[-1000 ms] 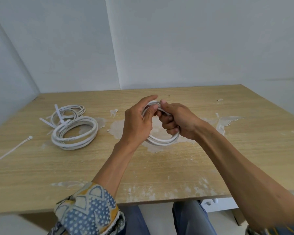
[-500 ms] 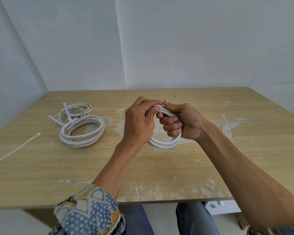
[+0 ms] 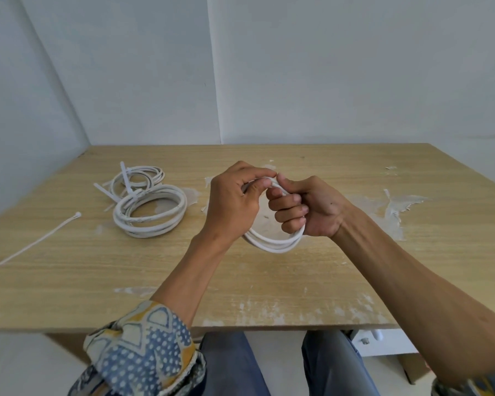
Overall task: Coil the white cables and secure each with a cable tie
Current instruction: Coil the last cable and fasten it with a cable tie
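A coil of white cable (image 3: 272,243) is held upright over the middle of the counter (image 3: 269,284); whether its lower arc touches the wood cannot be told. Its top is pinched by the left hand (image 3: 230,208), whose fingers (image 3: 256,184) are curled together onto the strands. The coil's right side is gripped by the right hand (image 3: 317,211): its fingers (image 3: 287,200) are passed through the loop and clamped round the strands, with the thumb laid along the top. The two hands are brought close together at the top of the coil. Well to the left, a larger tied coil (image 3: 152,215) is laid flat on the counter, and a smaller tied coil (image 3: 139,178) is seen just behind it. Further left, a loose cable tie (image 3: 37,241) is laid straight on the wood. A patterned blue and yellow sleeve (image 3: 143,347) is worn on the left arm.
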